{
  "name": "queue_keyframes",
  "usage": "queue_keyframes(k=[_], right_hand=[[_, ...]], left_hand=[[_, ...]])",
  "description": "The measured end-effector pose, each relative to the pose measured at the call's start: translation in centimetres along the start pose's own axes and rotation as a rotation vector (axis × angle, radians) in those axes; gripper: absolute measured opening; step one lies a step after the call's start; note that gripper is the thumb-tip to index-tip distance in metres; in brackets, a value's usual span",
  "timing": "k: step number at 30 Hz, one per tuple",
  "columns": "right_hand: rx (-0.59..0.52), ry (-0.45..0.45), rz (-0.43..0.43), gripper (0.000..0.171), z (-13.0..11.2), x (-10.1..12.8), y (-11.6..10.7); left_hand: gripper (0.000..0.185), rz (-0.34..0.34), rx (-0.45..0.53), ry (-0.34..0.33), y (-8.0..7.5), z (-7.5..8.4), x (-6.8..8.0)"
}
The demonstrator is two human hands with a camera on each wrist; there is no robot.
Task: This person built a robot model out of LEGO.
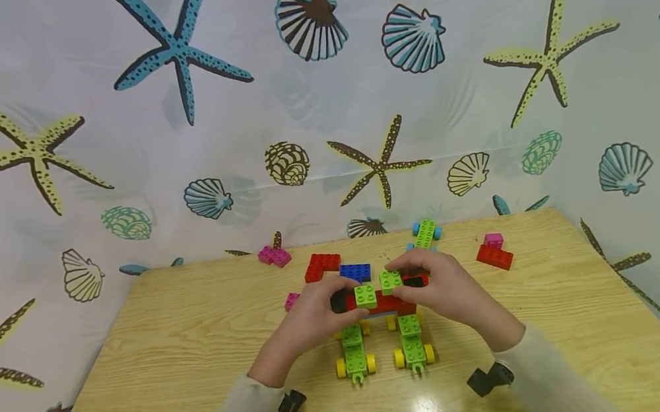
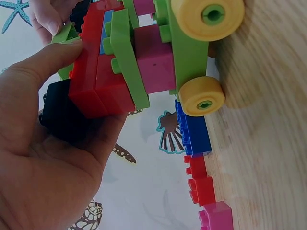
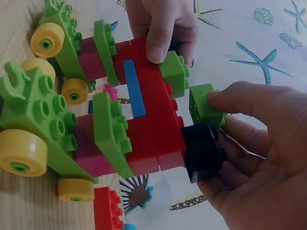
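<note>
A structure of red toy bricks [image 3: 148, 124] spans two green wheeled bases [image 1: 355, 361] with yellow wheels, raised on magenta bricks and green plates. Black bricks [image 3: 201, 151] cap its ends, and a blue plate [image 3: 135, 88] shows low on its side. My left hand [image 1: 316, 307] grips the left end, its thumb along the red side beside a green brick [image 1: 365, 297] seated on top. Between thumb and fingers my right hand [image 1: 447, 281] pinches another green brick [image 3: 207, 106], tilted and hollow side partly showing, just off the red studs near the black brick.
Behind the structure lie red bricks [image 1: 322, 264], a blue brick [image 1: 355, 272] and magenta bricks [image 1: 274, 256]. A green base with blue wheels [image 1: 425, 233] stands at the back. Farther right, a red brick [image 1: 495, 257] lies by a small magenta one [image 1: 494, 240]. A patterned curtain [image 1: 309, 115] hangs behind the table.
</note>
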State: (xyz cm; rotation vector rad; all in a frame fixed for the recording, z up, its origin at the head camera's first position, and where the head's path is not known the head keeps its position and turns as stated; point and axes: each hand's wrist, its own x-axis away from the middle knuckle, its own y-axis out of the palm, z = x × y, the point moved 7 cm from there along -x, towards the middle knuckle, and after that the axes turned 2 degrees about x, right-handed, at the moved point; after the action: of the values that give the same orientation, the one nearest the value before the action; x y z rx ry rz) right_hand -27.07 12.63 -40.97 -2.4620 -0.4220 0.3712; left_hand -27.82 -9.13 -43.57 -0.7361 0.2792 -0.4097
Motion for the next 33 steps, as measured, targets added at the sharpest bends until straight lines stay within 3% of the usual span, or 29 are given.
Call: queue_keyframes(k=[15,33], right_hand=[[-0.019,-0.035,-0.059,0.034,0.0,-0.3,1.0],[0.12,-0.078,-0.05,0.031,-0.2,-0.4,1.4]], left_hand=[[0.041,-0.003,0.004,0.004,-0.1,0.2,-0.1],[0.036,-0.029,0.046,0.011,0.1,0.0,-0.2]])
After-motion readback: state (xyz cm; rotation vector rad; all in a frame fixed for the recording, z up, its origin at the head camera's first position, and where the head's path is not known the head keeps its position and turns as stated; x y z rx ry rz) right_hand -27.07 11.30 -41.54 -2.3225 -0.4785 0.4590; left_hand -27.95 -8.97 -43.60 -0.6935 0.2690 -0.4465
